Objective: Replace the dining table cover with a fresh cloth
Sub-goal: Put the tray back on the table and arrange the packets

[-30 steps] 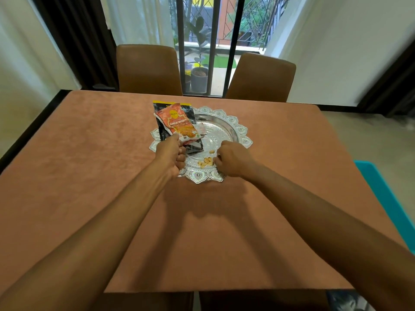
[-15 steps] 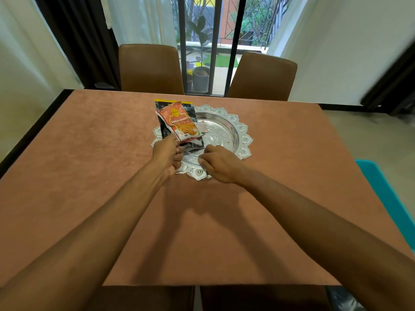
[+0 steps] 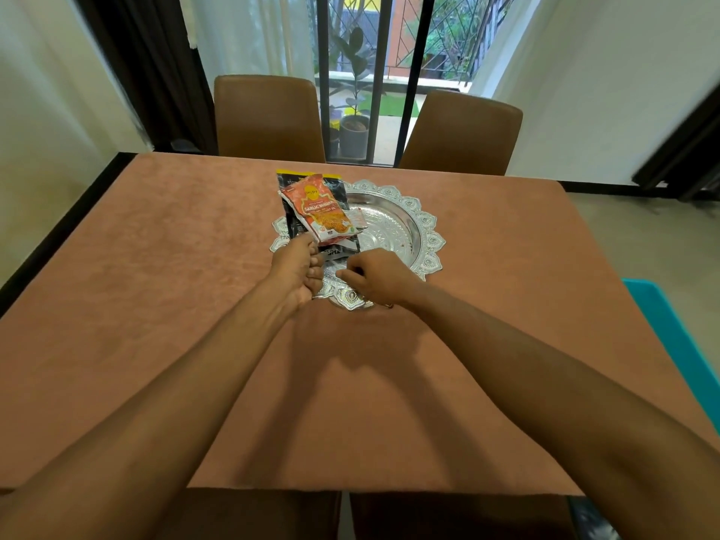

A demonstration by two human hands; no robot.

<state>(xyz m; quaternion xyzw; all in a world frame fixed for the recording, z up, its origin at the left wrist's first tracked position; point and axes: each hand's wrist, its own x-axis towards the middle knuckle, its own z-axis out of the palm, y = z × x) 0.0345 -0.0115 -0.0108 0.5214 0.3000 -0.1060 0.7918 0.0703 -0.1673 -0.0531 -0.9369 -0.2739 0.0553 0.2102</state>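
A brown cloth [image 3: 156, 305] covers the whole dining table. At its middle stands an ornate silver tray [image 3: 428, 235]. My left hand [image 3: 296, 270] is over the tray's left edge, shut on the lower ends of an orange snack packet [image 3: 323, 208] and a black packet [image 3: 304, 179] behind it, both held upright. My right hand [image 3: 378, 278] hovers over the tray's near rim, right beside the left hand. Its fingers are curled and pinched toward the packets. What lies under or inside that hand is hidden.
Two brown chairs [image 3: 269, 115] [image 3: 463, 134] stand at the far side, in front of a barred window with potted plants. More chair backs [image 3: 253, 516] sit at the near edge. A teal object [image 3: 678, 337] is beside the table on the right.
My right hand has moved left across the tray's near rim until it is next to my left hand. The small nuts seen on the tray earlier are now covered by it.
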